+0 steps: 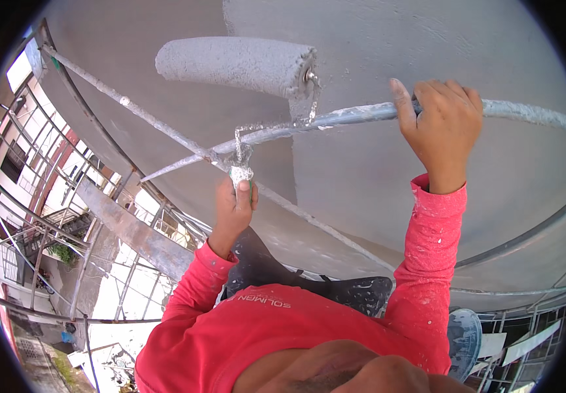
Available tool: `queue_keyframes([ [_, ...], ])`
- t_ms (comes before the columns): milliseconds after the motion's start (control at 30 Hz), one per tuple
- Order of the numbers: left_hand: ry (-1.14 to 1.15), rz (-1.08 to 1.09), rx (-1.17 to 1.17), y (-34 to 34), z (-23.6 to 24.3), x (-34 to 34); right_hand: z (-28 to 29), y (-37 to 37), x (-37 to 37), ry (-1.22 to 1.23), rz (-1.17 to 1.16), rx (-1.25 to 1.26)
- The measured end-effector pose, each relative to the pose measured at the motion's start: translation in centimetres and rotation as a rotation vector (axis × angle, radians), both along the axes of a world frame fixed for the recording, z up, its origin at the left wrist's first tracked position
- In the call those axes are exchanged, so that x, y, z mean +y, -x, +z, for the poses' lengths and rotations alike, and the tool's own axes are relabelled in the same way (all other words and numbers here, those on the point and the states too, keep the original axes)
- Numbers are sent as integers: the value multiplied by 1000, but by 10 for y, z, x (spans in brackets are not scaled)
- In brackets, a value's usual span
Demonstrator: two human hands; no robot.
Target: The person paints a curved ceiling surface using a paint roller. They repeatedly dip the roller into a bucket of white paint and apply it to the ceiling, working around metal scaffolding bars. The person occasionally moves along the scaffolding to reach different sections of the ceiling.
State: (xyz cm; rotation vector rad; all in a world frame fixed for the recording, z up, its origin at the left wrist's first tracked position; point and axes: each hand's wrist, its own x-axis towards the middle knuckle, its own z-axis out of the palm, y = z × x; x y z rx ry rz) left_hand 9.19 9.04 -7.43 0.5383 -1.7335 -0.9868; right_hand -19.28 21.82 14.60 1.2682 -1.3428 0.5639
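Note:
A paint roller coated in pale grey paint is at the wall, near the top middle, its bent metal frame reaching down to the handle. My left hand is closed round that paint-spattered handle, just below where two scaffold braces cross. My right hand grips a paint-marked metal tube that runs across in front of the wall, fingers over its top. The wall has a lighter grey area on the right and a darker one on the left. Both my red sleeves have paint flecks.
A diagonal brace runs down to the lower right. At left, scaffold frames and a narrow plank stand high above a courtyard beside a building with stairs. A paint-streaked bucket sits at lower right, near more rails.

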Motion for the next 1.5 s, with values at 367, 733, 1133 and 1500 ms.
queue_keyframes([
  [367, 219, -218, -500, -33, -132, 47, -3, 3, 3, -93, -88, 49],
  [733, -83, -232, -488, 3, -139, 50, 1, -3, 1, -127, -130, 63],
  [1133, -168, 115, -239, 24, -108, 1, 0, -5, -5, -64, -123, 72],
  [1500, -103, 186, -288, 26, -49, 0, -2, -2, -2, -39, -152, 71],
])
